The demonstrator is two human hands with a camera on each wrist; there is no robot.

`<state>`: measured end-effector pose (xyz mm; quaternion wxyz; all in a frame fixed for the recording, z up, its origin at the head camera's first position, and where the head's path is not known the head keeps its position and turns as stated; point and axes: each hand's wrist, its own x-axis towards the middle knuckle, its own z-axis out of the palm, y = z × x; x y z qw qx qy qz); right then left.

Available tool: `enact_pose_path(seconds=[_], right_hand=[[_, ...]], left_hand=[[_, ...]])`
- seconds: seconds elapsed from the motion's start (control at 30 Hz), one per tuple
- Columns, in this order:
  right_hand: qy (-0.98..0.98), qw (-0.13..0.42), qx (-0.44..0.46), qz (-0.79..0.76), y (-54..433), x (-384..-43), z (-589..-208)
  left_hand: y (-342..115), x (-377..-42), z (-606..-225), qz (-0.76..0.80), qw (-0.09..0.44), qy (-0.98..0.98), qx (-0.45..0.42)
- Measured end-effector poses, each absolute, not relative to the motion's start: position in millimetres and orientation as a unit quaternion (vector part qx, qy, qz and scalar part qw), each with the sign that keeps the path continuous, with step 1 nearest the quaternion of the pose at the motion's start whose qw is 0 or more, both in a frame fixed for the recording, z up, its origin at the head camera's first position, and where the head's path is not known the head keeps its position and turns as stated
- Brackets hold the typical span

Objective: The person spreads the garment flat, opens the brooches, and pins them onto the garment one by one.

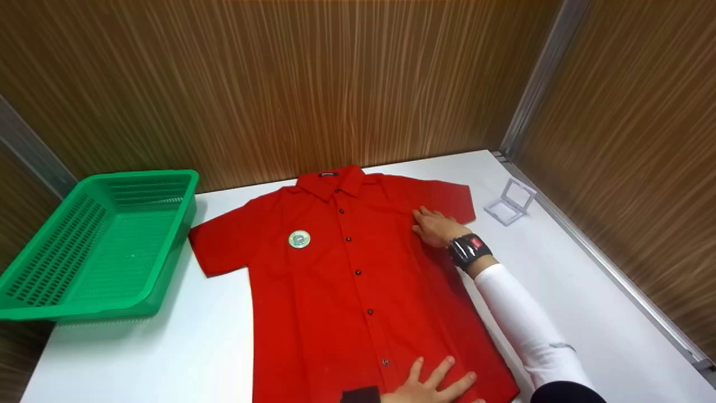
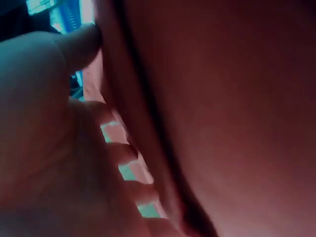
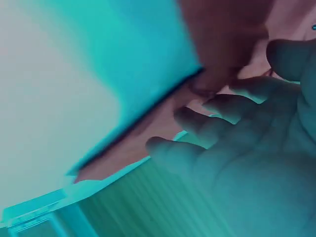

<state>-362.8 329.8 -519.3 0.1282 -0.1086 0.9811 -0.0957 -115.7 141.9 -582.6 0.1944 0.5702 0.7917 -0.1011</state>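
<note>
A red short-sleeved button shirt [image 1: 313, 313] lies face up and spread out, its collar toward the back wall. A round pale badge [image 1: 299, 239] sits on its chest, left of the buttons. My right hand [image 1: 439, 228] rests on the shirt by the armpit of the right-side sleeve, fingers extended. Low on the front, beside the bottom button, my left hand [image 1: 428, 389] lies with its fingers spread on the cloth; the frame edge cuts off part of it. In the right wrist view, the fingertips [image 3: 158, 144] are right at the red fabric, and neither hand grips anything.
A green plastic basket [image 1: 156, 268] with slotted sides stands at the left of the white table [image 1: 587, 302]. Toward the right edge is an opened clear square case [image 1: 512, 202]. Wood-patterned panels [image 1: 268, 84] close off the back and right.
</note>
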Motion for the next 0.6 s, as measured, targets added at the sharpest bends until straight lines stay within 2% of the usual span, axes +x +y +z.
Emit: enact_pose_path(seconds=[0.17, 0.33, 0.4, 0.6], right_hand=[[0.980, 0.120, -0.098, -0.126, 360.0, -368.4, -533.9], [0.981, 0.100, -0.085, -0.144, 378.0, -371.9, -533.9], [0.982, 0.097, -0.077, -0.143, 377.5, -370.2, -530.3], [0.982, 0.132, -0.061, -0.120, 362.6, -366.1, -516.0]], left_hand=[[138.3, -116.8, -599.1, -0.129, 0.176, 0.789, 0.575], [136.5, -116.2, -583.2, -0.158, 0.154, 0.786, 0.577], [138.7, -111.7, -570.8, -0.168, 0.115, 0.778, 0.594], [155.9, -96.0, -539.3, -0.135, -0.055, 0.786, 0.601]])
